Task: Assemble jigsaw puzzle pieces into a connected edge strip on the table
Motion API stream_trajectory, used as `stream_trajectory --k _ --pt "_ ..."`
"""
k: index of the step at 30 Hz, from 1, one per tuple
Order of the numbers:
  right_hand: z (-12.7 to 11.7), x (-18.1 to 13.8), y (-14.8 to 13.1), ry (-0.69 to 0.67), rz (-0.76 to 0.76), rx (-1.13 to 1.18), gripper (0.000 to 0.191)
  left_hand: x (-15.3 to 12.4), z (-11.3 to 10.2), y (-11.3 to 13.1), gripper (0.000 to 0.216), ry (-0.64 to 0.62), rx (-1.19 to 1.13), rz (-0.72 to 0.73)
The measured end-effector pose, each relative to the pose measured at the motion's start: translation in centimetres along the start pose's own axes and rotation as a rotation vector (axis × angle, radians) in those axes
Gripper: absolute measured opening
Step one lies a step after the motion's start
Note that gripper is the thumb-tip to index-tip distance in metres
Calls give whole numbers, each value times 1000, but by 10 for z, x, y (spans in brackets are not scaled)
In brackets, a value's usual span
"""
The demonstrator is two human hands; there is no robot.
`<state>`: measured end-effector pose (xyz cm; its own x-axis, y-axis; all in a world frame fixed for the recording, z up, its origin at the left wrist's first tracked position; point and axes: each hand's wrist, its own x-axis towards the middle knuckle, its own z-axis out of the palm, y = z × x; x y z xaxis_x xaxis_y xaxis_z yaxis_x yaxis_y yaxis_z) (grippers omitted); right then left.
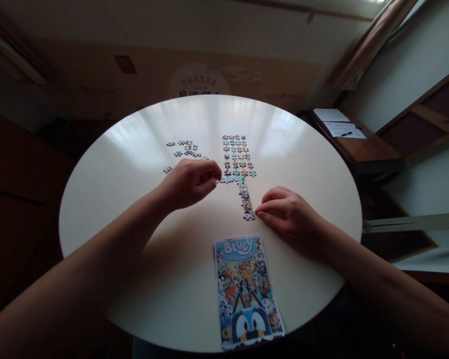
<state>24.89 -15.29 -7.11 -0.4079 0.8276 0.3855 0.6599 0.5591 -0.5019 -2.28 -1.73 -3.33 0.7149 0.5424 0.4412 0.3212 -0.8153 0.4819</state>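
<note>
My left hand point(194, 183) hovers over the table with its fingers curled in a pinch, just left of the joined puzzle row point(230, 179). Whatever lies between those fingertips is hidden. From that row a joined column of jigsaw pieces point(245, 197) runs down toward me. My right hand point(288, 212) rests on the table, fingers drawn together, the tips right beside the column's lower end; no piece shows in them. Beyond the joined part, loose puzzle pieces point(235, 149) lie in neat rows. More scattered pieces point(187, 148) lie past my left hand.
A colourful picture sheet point(247, 294) marked "Bluey" lies at the near edge of the round white table point(164, 289). To the right, a brown side table point(344, 144) holds papers point(338, 124) and a pen point(346, 133). A wall stands behind.
</note>
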Motion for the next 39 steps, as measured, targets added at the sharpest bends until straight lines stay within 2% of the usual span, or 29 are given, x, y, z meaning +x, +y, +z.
stream_trajectory --k 16,20,25,27,29,31,33,35,39 --pt "1 -1 3 37 42 41 15 0 -5 -5 20 20 -8 -131" --pt "-6 4 3 67 88 51 18 -1 -8 -7 20 60 -22 -163" --pt "-34 32 -6 70 28 -177 19 -1 -12 -12 22 164 -36 -202" --pt "-45 52 -11 130 23 -134 19 -1 -13 -16 23 185 -56 -198" --pt "-50 73 -13 253 32 -32 20 -1 -14 -21 24 183 -70 -185" --pt "-48 90 -10 411 31 10 23 -2 -14 -25 24 180 -75 -178" --pt "-39 99 -3 511 -4 -42 23 -2 -15 -28 24 183 -72 -183" --pt "-27 99 9 517 -54 -99 21 -2 -15 -29 23 175 -69 -195" --pt "-13 86 32 426 -108 -108 21 -2 -18 -26 22 113 -81 -228"
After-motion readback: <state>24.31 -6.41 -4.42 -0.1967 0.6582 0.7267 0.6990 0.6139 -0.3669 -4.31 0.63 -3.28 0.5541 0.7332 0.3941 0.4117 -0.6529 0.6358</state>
